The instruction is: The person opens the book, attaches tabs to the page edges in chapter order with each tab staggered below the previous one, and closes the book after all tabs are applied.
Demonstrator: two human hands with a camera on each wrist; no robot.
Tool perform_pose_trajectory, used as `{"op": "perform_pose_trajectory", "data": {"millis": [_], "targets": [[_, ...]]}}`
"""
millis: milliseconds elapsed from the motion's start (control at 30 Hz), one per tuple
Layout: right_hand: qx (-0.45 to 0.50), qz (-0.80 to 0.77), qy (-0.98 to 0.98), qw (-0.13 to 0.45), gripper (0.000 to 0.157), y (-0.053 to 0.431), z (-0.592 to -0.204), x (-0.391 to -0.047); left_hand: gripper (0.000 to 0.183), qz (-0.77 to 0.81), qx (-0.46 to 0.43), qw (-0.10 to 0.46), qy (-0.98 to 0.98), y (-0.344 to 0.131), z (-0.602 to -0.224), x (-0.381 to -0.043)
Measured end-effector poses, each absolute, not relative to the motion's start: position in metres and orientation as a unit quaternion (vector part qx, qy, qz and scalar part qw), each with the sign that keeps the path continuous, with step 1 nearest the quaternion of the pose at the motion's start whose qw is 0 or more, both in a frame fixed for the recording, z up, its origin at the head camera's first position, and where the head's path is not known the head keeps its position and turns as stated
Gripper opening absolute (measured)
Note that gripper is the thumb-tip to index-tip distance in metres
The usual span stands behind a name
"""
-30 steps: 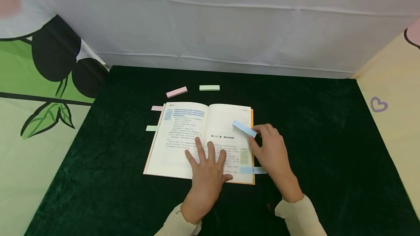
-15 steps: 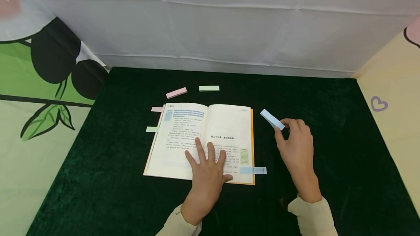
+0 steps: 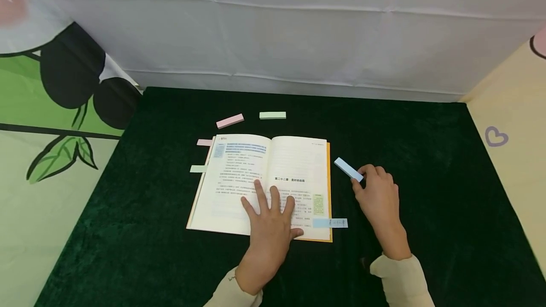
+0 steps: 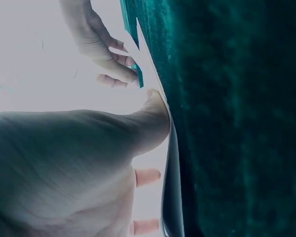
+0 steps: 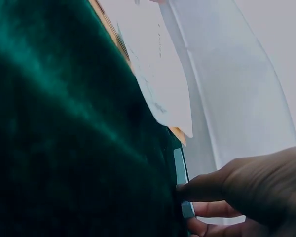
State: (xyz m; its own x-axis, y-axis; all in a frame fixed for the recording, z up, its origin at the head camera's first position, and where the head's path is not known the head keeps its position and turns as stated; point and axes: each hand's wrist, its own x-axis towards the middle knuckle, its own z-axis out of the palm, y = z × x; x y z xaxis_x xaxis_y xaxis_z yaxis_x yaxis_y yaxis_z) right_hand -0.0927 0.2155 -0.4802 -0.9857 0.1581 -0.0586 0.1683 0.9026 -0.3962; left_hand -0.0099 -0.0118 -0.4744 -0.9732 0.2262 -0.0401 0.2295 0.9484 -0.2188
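An open book [image 3: 294,158] lies on the dark green cloth. My left hand [image 3: 268,229] rests across its lower middle with fingers spread, covering part of the text. Off the book's right edge, my right hand [image 3: 377,198] pinches the near end of a blue pad of sticky notes [image 3: 347,168] between thumb and fingers. In the right wrist view the pad [image 5: 180,168] sits close over the cloth. A blue sticky note [image 3: 330,223] with handwriting sticks out from the right page's lower edge. Pink [image 3: 204,142] and green [image 3: 198,168] tabs stick out on the left side.
Behind the book lie a pink sticky note pad [image 3: 230,121] and a green one [image 3: 273,115]. Dark green cloth [image 3: 443,179] covers the table. A white curtain [image 3: 273,37] hangs along the back, with printed panels at both sides.
My right hand carried the blue pad from over the right page out to the right, then slightly back left and lower beside the book. My left hand stayed on the pages.
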Motion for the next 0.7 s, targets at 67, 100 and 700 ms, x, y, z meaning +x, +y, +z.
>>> {"op": "perform_pose_trajectory", "data": {"millis": [67,100,700], "targets": [[0.086,-0.205,0.975,0.005,0.035,0.213,-0.48,-0.091,0.085,-0.112,0.115,0.005,0.987,-0.012,-0.474,-0.01],[0.087,-0.207,0.975,0.0,0.037,0.211,-0.48,-0.089,0.085,-0.111,0.114,0.003,0.987,-0.012,-0.474,-0.01],[-0.118,-0.224,0.967,0.022,0.044,0.158,-0.481,-0.048,0.083,-0.101,0.124,0.001,0.987,-0.015,-0.473,-0.01]]}}
